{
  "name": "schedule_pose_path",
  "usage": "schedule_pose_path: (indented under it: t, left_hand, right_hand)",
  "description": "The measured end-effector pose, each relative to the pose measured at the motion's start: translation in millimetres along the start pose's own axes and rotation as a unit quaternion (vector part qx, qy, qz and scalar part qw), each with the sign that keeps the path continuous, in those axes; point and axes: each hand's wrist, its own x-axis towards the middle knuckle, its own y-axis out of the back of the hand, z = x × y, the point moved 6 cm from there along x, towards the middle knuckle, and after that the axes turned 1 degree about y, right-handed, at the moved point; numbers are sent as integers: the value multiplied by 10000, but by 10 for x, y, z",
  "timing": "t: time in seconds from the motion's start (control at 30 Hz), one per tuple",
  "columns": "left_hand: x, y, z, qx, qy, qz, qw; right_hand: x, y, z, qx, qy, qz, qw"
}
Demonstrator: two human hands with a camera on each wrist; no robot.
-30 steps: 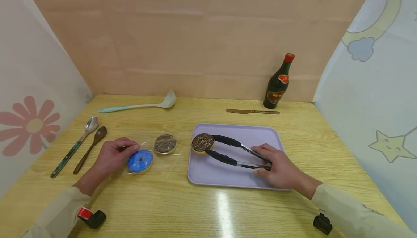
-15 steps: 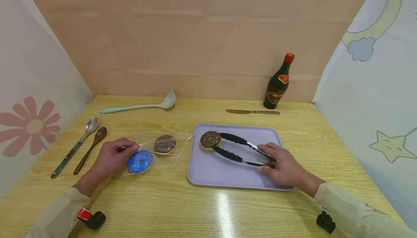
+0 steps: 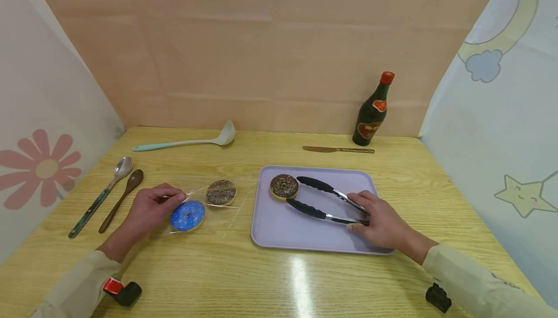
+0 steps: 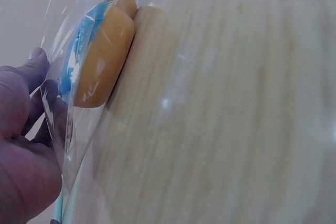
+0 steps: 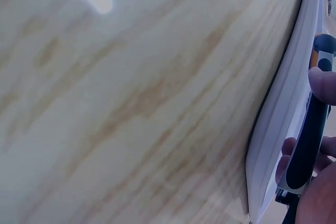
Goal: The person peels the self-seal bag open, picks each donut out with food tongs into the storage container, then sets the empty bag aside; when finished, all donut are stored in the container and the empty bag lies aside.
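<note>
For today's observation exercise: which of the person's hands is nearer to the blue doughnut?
Left. The left hand pinches the clear wrapper right beside the blue doughnut; the right hand holds tongs over at the tray.

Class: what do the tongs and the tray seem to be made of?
Tongs: shiny metal arms, likely steel, with matte black tips that look like silicone or plastic. Tray: smooth lilac plastic by its look, with an even colour and rounded rim.

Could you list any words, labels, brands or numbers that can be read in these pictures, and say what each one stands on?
Nothing here can be read.
Dark bottle: red labels on its neck and belly, print too small and blurred to read.
Knife: marks along the handle, too small to read.
Clear bag of doughnuts, held by the left hand: no print visible.
</note>
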Motion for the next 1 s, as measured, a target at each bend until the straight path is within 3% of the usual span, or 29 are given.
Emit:
schedule_pose_path:
  t: [0.17, 0.33, 0.67, 1.0]
  left_hand:
    - [6, 2, -125, -41, 32, -22, 10000]
    - [8, -3, -245, -224, -23, -58, 9997]
    - [24, -28, -257, -344, -26, -73, 9994]
    - [18, -29, -213, -453, -70, -152, 9988]
  right_hand:
    - [-23, 0, -50, 157, 2, 197, 9997]
    - [-1, -32, -260, 472, 264, 334, 9980]
    - [159, -134, -713, 523, 389, 41, 9979]
    - [396, -318, -975, 127, 259, -481, 9984]
